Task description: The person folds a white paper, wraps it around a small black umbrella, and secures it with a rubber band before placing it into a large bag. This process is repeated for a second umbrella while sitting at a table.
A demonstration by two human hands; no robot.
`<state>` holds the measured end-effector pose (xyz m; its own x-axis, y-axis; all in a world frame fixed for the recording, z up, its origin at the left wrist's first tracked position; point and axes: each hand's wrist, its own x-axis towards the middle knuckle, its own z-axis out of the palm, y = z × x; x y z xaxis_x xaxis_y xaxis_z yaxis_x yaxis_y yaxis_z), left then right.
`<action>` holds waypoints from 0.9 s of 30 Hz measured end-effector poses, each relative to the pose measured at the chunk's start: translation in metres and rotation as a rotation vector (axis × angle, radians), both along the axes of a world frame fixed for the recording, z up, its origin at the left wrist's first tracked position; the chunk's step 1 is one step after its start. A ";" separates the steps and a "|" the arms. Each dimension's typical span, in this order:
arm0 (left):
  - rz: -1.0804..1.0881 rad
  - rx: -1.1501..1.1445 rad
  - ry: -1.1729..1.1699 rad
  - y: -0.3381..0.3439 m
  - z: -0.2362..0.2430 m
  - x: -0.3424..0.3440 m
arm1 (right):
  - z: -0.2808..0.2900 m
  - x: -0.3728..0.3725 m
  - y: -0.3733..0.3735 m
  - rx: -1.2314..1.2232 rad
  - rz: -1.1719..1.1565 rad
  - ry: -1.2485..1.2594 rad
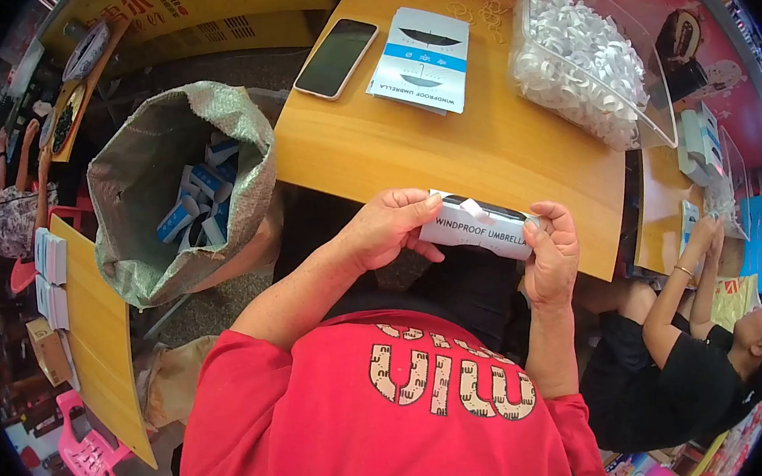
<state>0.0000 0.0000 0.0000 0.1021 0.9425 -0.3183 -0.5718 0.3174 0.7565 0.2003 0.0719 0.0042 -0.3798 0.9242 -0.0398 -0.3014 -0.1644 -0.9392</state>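
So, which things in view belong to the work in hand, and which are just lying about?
Likely part of it:
rolled printed sheet between left hand and right hand
stack of flat sheets on the table
white curls in the clear bin
sack holding blue-and-white rolls

Apparently just lying about:
phone
pink chair
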 end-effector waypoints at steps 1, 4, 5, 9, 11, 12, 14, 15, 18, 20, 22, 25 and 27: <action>-0.015 -0.045 -0.033 0.001 0.003 -0.003 | 0.003 -0.003 0.000 -0.016 -0.021 -0.004; 0.078 0.005 0.240 0.003 -0.005 -0.015 | 0.005 0.002 0.006 -0.006 -0.097 -0.056; 0.196 0.101 0.541 0.005 -0.008 -0.015 | 0.006 0.005 0.009 0.015 -0.142 -0.106; 0.190 0.854 1.447 0.020 0.020 0.017 | 0.004 0.002 0.006 0.092 -0.071 -0.163; 0.230 0.820 1.310 0.029 0.018 0.012 | 0.005 0.006 0.006 0.067 -0.101 -0.140; 0.268 0.773 1.171 0.034 0.018 0.008 | 0.003 0.008 0.007 0.035 -0.123 -0.122; 0.238 0.483 0.898 0.046 0.044 0.003 | -0.002 0.024 0.015 0.033 -0.128 -0.114; 0.162 0.315 0.788 0.051 0.055 0.002 | -0.002 0.029 0.017 -0.001 -0.180 -0.106; 0.015 0.654 1.222 0.063 0.061 0.024 | -0.005 0.041 0.024 0.026 -0.239 -0.145; -0.022 0.702 1.318 0.069 0.046 0.037 | 0.003 0.038 0.025 0.128 -0.234 -0.210; -0.115 0.727 1.255 0.077 0.033 0.040 | 0.004 0.038 0.026 0.115 -0.225 -0.185; 0.017 0.770 1.169 0.088 0.031 0.038 | 0.002 0.042 0.032 0.107 -0.213 -0.173; 0.180 0.654 0.884 0.096 0.046 0.034 | -0.003 0.048 0.035 0.054 -0.261 -0.142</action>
